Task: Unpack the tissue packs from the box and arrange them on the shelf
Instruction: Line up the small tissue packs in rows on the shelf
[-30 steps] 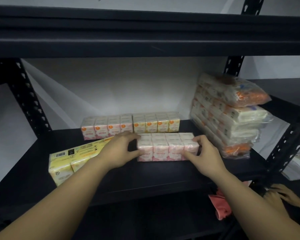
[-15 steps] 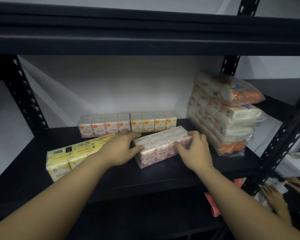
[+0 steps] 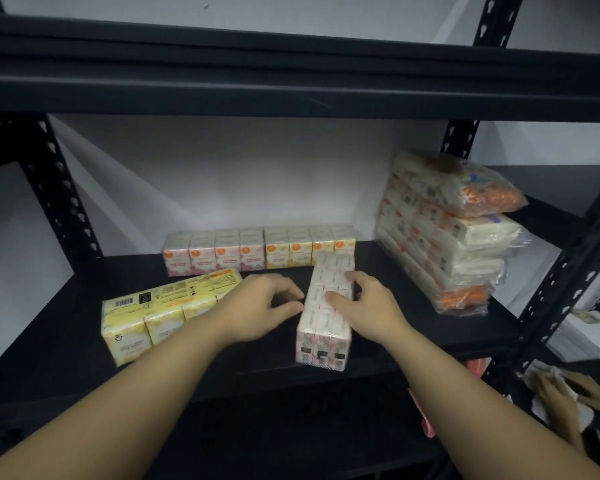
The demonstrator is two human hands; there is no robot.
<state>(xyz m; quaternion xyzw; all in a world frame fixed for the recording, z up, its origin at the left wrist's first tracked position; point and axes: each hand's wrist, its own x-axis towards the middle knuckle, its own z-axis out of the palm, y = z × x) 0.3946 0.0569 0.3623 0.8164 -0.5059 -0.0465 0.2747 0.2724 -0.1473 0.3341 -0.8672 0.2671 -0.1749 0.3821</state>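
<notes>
**Turning a pink tissue pack end-on at the shelf's front edge**

Gripping from both sides, the two hands hold a pink-and-white plastic-wrapped block of pocket tissue packs (image 3: 324, 311) that lies lengthwise on the black metal shelf (image 3: 395, 344), its near end just at the front lip. The left hand (image 3: 260, 308) has its fingers curled with the thumb and fingertips against the block's left side; the right hand (image 3: 369, 306) lies over the top right, thumb across the wrapper and fingers wrapped round the far edge.

The likeliest slip, as I judge it, is the block tipping off the front lip if it is drawn any nearer, since little shelf is left before it. Pushed back, its far end could knock the back row of small pink and yellow tissue packs (image 3: 258, 249), which it nearly touches. The slick wrapper may also let it slide under the hands. The leaning stack of clear-bagged white and orange tissue bundles (image 3: 444, 233) on the right looks unsteady and could slump if bumped.

Lettering is mostly too blurred to read. The flat yellow tissue multipack (image 3: 167, 308) on the left shows a barcode and a dark square logo; the back row carries orange round marks; the block's near end shows small dark labels.
</notes>
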